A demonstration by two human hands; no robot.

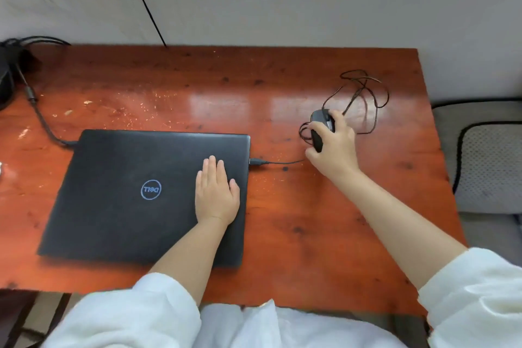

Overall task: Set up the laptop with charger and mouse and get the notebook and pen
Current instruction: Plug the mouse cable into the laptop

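Observation:
A closed black laptop [124, 195] lies on the red-brown wooden table [296, 234], left of centre. My left hand [216, 195] rests flat on the right part of its lid, fingers together. A charger cable [42, 121] runs from the far left into the laptop's left rear corner. My right hand [334, 147] grips a black wired mouse [320, 121] to the right of the laptop. The mouse cable [364, 96] lies in loose loops behind it, and its USB plug [255, 161] sits in the laptop's right side. No notebook or pen is in view.
A dark object with several cables [8, 70] sits at the table's far left corner. A black cable [147, 5] hangs down the grey wall behind. Grey cushions [488, 161] lie right of the table edge.

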